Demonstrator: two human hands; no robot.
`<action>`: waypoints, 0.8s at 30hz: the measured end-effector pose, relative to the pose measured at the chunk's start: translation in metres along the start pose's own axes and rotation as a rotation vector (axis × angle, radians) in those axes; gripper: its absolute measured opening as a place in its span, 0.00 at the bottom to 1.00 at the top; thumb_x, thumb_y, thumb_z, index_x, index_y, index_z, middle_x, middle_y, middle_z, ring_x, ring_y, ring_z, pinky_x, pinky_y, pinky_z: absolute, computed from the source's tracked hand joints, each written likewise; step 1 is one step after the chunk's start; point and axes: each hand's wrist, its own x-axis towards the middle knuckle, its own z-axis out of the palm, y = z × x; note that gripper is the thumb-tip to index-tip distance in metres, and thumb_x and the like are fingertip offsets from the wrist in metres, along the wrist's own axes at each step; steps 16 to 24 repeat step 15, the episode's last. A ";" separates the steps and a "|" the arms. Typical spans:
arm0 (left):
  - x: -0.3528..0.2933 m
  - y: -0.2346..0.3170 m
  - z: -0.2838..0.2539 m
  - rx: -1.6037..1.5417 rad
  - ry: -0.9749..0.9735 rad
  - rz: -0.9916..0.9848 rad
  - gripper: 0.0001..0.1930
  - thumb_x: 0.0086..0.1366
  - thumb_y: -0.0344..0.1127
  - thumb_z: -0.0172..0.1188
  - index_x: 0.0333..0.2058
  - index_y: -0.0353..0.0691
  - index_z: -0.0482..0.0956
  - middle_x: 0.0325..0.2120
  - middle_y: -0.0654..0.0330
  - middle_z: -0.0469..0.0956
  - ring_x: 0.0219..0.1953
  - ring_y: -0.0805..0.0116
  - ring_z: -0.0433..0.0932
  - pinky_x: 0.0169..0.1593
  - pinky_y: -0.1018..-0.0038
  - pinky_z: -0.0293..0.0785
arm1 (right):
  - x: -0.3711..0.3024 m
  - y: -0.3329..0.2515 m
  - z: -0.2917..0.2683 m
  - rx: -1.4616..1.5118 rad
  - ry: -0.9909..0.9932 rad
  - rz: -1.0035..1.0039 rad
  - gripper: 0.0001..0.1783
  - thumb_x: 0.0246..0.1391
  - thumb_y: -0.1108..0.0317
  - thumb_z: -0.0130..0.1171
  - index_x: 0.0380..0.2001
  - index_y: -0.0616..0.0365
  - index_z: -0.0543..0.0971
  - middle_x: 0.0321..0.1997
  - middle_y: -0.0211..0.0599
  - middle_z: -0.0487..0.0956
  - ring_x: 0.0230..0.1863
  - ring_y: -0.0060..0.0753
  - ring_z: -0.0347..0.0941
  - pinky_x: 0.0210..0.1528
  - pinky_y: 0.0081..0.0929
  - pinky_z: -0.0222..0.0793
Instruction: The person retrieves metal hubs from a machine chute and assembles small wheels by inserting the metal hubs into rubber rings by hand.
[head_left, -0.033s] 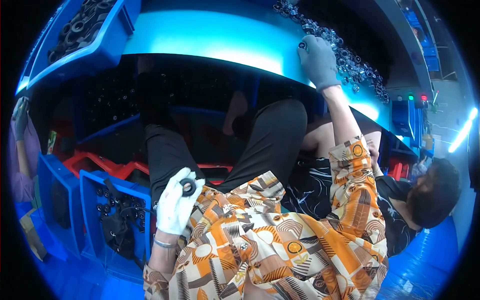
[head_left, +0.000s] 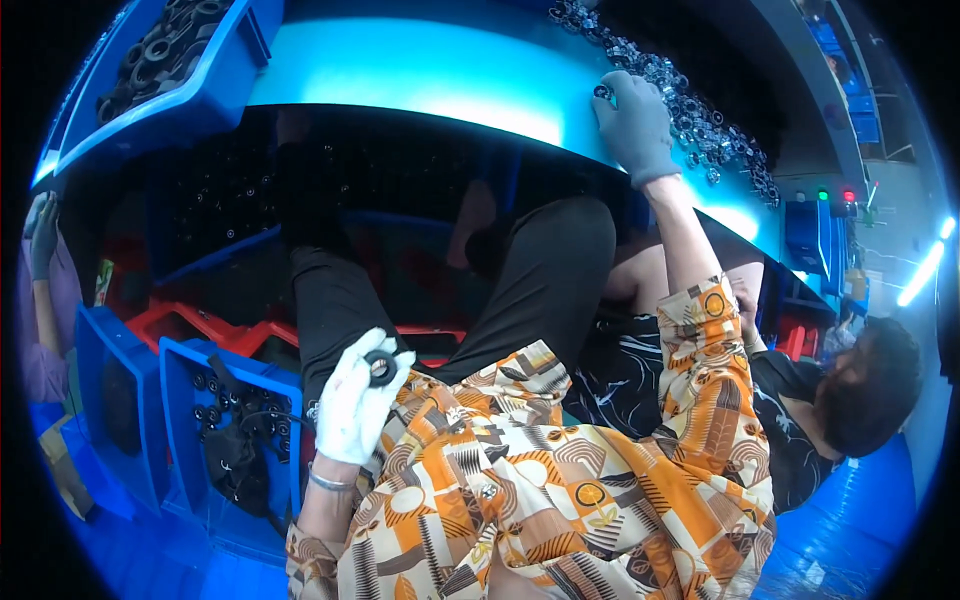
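Note:
In a white glove, my left hand (head_left: 352, 405) is closed around a black ring (head_left: 389, 372), held above my lap. My right hand (head_left: 638, 125), in a grey glove, reaches over the lit worktable (head_left: 420, 75). Its thumb and fingers pinch a small dark bearing (head_left: 602, 91). Right beside that hand lies a long heap of shiny metal bearings (head_left: 715, 140) along the far right of the tabletop.
A blue bin (head_left: 215, 110) of black rings stands at the table's left. Another blue bin (head_left: 168, 420), lower left, holds small round parts and a black bag. A co-worker (head_left: 800, 410) sits close on my right. At the far left, another person's gloved hand (head_left: 42, 235) shows.
My left hand with the black ring has shifted slightly up and to the right. The right hand has moved very little, and its pinch stays the same.

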 end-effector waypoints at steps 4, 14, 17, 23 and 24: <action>0.017 -0.001 0.018 0.023 -0.004 -0.008 0.26 0.65 0.37 0.57 0.57 0.30 0.64 0.47 0.51 0.72 0.54 0.52 0.71 0.64 0.55 0.62 | -0.024 -0.052 -0.018 0.612 -0.005 0.102 0.15 0.47 0.71 0.64 0.40 0.59 0.77 0.36 0.41 0.79 0.33 0.32 0.75 0.38 0.24 0.71; 0.037 -0.013 0.042 0.004 0.042 0.100 0.18 0.70 0.32 0.48 0.55 0.31 0.64 0.48 0.46 0.72 0.49 0.53 0.75 0.55 0.64 0.74 | -0.135 -0.177 -0.049 1.497 -0.402 0.390 0.19 0.49 0.82 0.56 0.47 0.65 0.73 0.44 0.35 0.76 0.41 0.21 0.74 0.45 0.21 0.72; 0.036 -0.012 0.043 -0.017 0.050 0.084 0.19 0.70 0.32 0.48 0.56 0.31 0.63 0.48 0.45 0.71 0.50 0.53 0.75 0.55 0.64 0.74 | -0.142 -0.182 -0.050 1.495 -0.427 0.361 0.19 0.50 0.81 0.56 0.47 0.65 0.73 0.45 0.36 0.75 0.44 0.22 0.74 0.48 0.22 0.72; 0.036 -0.012 0.043 -0.017 0.050 0.084 0.19 0.70 0.32 0.48 0.56 0.31 0.63 0.48 0.45 0.71 0.50 0.53 0.75 0.55 0.64 0.74 | -0.142 -0.182 -0.050 1.495 -0.427 0.361 0.19 0.50 0.81 0.56 0.47 0.65 0.73 0.45 0.36 0.75 0.44 0.22 0.74 0.48 0.22 0.72; 0.036 -0.012 0.043 -0.017 0.050 0.084 0.19 0.70 0.32 0.48 0.56 0.31 0.63 0.48 0.45 0.71 0.50 0.53 0.75 0.55 0.64 0.74 | -0.142 -0.182 -0.050 1.495 -0.427 0.361 0.19 0.50 0.81 0.56 0.47 0.65 0.73 0.45 0.36 0.75 0.44 0.22 0.74 0.48 0.22 0.72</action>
